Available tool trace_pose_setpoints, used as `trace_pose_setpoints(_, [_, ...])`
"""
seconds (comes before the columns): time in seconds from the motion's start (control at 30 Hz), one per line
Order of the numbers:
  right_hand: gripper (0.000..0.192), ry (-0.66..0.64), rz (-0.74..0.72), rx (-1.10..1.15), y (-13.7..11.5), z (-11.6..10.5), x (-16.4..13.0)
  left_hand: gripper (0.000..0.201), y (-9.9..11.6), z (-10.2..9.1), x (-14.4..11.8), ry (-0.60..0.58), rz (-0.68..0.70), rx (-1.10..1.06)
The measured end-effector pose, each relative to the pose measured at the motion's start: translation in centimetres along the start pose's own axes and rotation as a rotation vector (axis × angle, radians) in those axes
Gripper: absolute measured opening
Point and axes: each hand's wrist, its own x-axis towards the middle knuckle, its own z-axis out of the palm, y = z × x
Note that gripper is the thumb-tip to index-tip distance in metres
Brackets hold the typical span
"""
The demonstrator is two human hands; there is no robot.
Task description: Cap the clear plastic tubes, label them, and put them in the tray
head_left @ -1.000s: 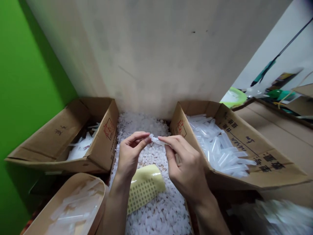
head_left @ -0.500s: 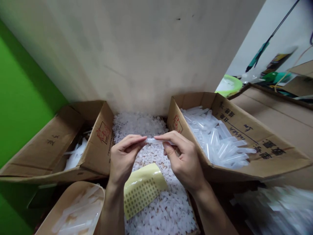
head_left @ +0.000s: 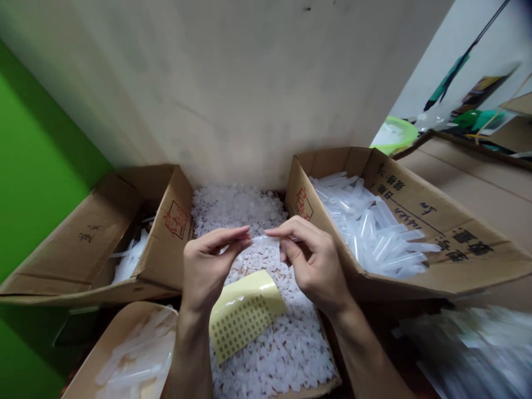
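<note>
Both hands meet over a middle box heaped with small white plastic caps [head_left: 266, 343]. My left hand [head_left: 208, 266] pinches one end of a small clear plastic tube [head_left: 265, 239] between thumb and forefinger. My right hand [head_left: 313, 260] grips the tube's other end with its fingertips. The tube lies level between them. Below the hands a curled yellow sheet of small round stickers [head_left: 243, 313] rests on the caps.
A cardboard box [head_left: 440, 221] at right holds several clear tubes. Another cardboard box [head_left: 91, 233] at left holds more clear pieces. A tan tray [head_left: 124, 354] with tubes sits at lower left. A beige wall stands behind; a green wall at left.
The hands have kept their hold on the tube, which went from tilted to level. The view has shifted slightly, so the boxes sit a little differently in frame.
</note>
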Motion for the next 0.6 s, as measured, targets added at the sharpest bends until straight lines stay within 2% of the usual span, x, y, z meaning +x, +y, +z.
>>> trace_pose_setpoints(0.1, [0.022,0.004,0.026,0.005,0.2,0.0,0.1,0.017,-0.6,1.1,0.0,0.043,-0.081,-0.067])
trace_pose_setpoints(0.27, [0.023,0.042,0.043,0.014,0.4,-0.1,0.1,0.015,-1.0,2.3,-0.1,0.081,-0.110,-0.100])
trace_pose_setpoints(0.6, [0.023,0.045,0.039,0.066,-0.2,-0.1,0.1,0.014,1.4,2.3,-0.5,0.079,-0.092,-0.042])
